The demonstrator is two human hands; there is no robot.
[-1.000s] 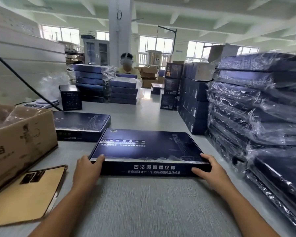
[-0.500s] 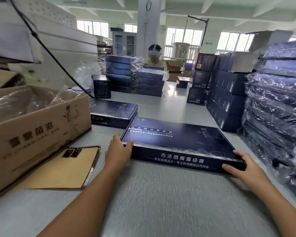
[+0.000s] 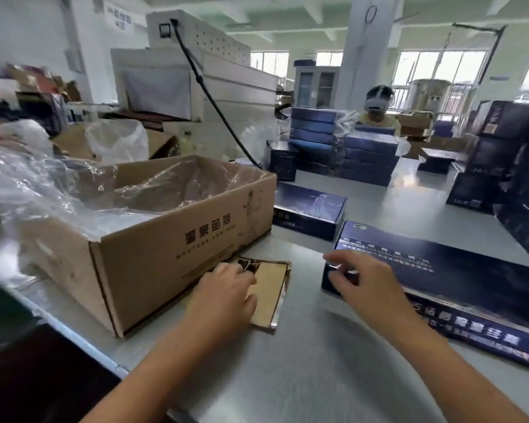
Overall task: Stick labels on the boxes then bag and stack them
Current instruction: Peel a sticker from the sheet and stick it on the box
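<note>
The flat, glossy dark-blue box (image 3: 471, 276) lies at the right of the matte grey table (image 3: 303, 367), the blurred right hand (image 3: 364, 285) above its near-left corner with fingers loosely spread and empty, while the left hand (image 3: 226, 297) rests on the tan label sheet (image 3: 271, 300) beside the corrugated carton (image 3: 165, 254), fingertips bent, grip unclear

left hand (image 3: 226, 296) moved from box (image 3: 471, 270) onto label sheet (image 3: 272, 290)
</note>
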